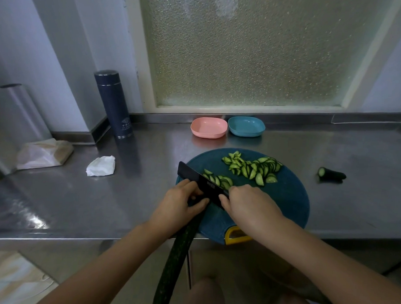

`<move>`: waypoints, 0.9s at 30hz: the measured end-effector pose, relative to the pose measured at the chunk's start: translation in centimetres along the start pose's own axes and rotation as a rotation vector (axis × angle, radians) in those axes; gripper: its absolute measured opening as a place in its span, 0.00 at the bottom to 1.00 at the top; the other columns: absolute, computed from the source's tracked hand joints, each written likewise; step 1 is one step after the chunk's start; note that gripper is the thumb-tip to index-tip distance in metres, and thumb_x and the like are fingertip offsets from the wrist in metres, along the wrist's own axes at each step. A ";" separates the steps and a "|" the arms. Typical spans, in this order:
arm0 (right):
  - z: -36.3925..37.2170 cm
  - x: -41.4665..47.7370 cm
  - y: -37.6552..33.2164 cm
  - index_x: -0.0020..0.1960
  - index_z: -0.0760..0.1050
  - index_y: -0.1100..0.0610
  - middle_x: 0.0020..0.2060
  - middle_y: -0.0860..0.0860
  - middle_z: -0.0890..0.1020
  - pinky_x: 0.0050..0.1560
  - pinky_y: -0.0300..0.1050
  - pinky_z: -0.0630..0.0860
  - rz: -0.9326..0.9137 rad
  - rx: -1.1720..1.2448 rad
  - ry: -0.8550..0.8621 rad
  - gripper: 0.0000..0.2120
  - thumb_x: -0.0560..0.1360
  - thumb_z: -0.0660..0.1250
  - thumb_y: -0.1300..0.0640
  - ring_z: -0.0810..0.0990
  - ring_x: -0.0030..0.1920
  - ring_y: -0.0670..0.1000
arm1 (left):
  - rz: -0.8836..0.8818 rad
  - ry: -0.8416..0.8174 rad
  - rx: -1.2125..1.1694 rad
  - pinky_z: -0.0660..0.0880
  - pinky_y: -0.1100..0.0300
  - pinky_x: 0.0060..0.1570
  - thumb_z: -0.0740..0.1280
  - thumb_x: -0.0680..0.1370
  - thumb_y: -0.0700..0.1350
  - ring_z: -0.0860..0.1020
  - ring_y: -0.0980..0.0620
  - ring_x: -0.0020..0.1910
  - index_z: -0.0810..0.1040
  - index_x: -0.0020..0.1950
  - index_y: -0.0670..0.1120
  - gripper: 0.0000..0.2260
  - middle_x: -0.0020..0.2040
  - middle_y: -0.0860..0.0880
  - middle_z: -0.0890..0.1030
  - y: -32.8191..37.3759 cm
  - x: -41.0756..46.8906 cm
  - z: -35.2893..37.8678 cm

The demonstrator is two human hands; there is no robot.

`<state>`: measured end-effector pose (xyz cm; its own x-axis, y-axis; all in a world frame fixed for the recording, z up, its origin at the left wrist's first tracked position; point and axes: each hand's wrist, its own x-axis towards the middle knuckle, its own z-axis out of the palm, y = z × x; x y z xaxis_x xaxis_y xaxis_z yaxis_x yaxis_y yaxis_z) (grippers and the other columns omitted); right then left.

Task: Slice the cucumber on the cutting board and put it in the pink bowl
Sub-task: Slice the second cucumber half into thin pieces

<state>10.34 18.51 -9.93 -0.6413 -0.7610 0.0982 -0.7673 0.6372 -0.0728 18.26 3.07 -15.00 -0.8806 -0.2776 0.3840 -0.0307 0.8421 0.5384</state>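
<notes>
Two hands work at one round cutting board (291,200): the left hand (181,203) and the right hand (250,204). On the board lies one black knife (202,182) and two heaps of cucumber slices, too many to count. One long cucumber (175,262) hangs off the board's near edge; one cut end piece (331,173) lies right of the board. Behind the board stand two bowls, one pink bowl (208,127) and one blue bowl (246,126). Left of the board are one flask (113,104), one crumpled tissue (101,166) and one bag (45,154).
</notes>
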 end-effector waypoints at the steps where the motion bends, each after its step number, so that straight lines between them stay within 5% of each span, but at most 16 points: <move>1: 0.2 0.2 -0.2 0.52 0.76 0.59 0.45 0.54 0.81 0.39 0.46 0.68 0.001 -0.001 -0.007 0.21 0.82 0.50 0.47 0.79 0.47 0.55 | -0.003 0.002 0.000 0.68 0.73 0.39 0.69 0.74 0.48 0.74 0.58 0.41 0.76 0.46 0.46 0.07 0.42 0.56 0.72 0.0 0.0 0.0; 12: -0.1 0.1 1.2 0.49 0.77 0.58 0.44 0.55 0.81 0.41 0.47 0.72 0.090 0.050 -0.022 0.21 0.82 0.51 0.46 0.79 0.45 0.55 | 0.013 0.000 0.014 0.69 0.68 0.40 0.69 0.74 0.48 0.74 0.56 0.41 0.75 0.44 0.45 0.07 0.42 0.53 0.73 0.0 -0.1 0.0; 27: -1.3 -0.7 0.4 0.50 0.77 0.59 0.45 0.55 0.80 0.42 0.47 0.72 0.027 0.073 -0.014 0.21 0.82 0.51 0.46 0.79 0.47 0.56 | 0.010 -0.016 0.013 0.67 0.72 0.37 0.68 0.74 0.49 0.72 0.61 0.39 0.71 0.43 0.52 0.06 0.39 0.60 0.69 0.2 -0.1 -0.1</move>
<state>10.50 19.46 -8.74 -0.6614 -0.7457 0.0810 -0.7478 0.6472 -0.1480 18.38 3.17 -14.85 -0.8884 -0.2615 0.3772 -0.0276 0.8507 0.5249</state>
